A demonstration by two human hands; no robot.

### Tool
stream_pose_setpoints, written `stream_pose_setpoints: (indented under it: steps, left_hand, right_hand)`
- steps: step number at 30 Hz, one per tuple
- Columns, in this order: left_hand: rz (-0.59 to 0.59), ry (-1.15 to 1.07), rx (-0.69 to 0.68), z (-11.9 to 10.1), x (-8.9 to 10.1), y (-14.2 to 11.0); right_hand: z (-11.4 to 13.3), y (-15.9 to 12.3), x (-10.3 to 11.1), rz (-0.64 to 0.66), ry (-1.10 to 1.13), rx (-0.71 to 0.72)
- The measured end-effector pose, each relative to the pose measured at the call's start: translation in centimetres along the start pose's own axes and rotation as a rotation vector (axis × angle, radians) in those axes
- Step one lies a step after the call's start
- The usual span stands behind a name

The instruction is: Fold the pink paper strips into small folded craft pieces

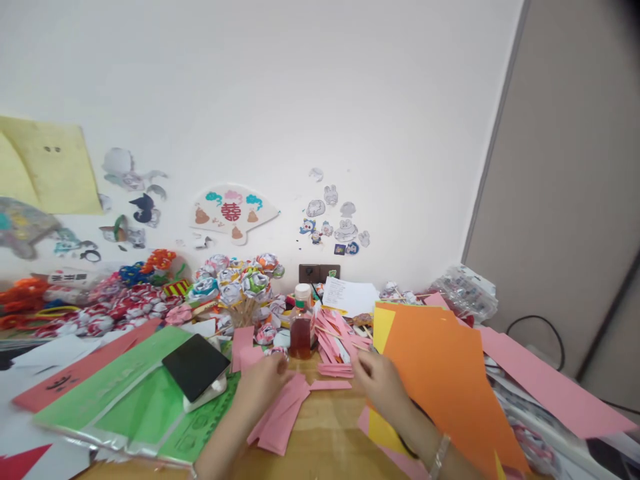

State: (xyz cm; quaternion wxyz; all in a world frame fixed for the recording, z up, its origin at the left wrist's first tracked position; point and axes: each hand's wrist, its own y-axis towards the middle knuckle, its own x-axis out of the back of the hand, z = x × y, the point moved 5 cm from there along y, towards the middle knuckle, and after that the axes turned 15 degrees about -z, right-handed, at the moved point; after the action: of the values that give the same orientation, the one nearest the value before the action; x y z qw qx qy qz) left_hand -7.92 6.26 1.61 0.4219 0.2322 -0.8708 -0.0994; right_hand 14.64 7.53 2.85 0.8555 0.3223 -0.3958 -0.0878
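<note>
My left hand (265, 377), fingers curled in, hovers at the upper end of a stack of pink paper strips (280, 420). A rolled paper flower (277, 351) shows just behind its fingertips; whether they touch it I cannot tell. With its fingers closed, my right hand (377, 377) is beside a pile of pink strips (334, 340). A thin wooden stick (362, 347) shows by its fingertips, but what the fingers hold is unclear. Between the hands, a single pink strip (331, 385) lies flat on the wooden table (325, 440).
A bottle of reddish liquid (301, 333) stands behind the hands, near a bunch of paper flowers (243, 283). At left, a black phone-like slab (196, 365) rests over a green folder (130, 413). Orange sheets (440, 373) cover the right side. The wall (390, 120) rises behind.
</note>
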Motion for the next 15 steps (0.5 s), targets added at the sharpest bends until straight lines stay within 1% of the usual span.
stream_pose_setpoints:
  steps: [1,2,3,4,7,10,12,15]
  left_hand:
    - [0.038,0.087,-0.029,0.1,-0.2,-0.4]
    - [0.073,0.167,-0.053,0.1,-0.5,-0.9]
    - [0.101,0.235,-0.069,0.0,-0.7,-1.3]
    - [0.126,0.291,-0.084,0.0,-1.0,-1.7]
    - [0.169,0.407,-0.110,-0.3,-1.8,-2.3]
    - [0.180,0.455,-0.113,-0.4,-2.1,-2.4]
    - [0.170,0.456,-0.109,-0.4,-2.0,-2.3]
    - [0.145,0.423,-0.111,-0.6,-1.8,-1.8]
  right_hand:
    - [-0.2,1.0,-0.1,0.001,-0.115,0.012]
    - [-0.4,1.9,-0.6,0.053,-0.219,0.022]
    - [-0.8,2.6,-1.3,0.144,-0.322,0.003]
    - [-1.0,3.2,-1.9,0.172,-0.360,-0.015]
    - [-1.3,3.9,-3.6,0.238,-0.405,-0.043]
    - [-1.3,3.5,-4.5,0.282,-0.410,-0.055]
    - [-1.2,3.1,-4.5,0.296,-0.401,-0.055]
    - [-0.9,2.7,-3.8,0.293,-0.376,-0.048]
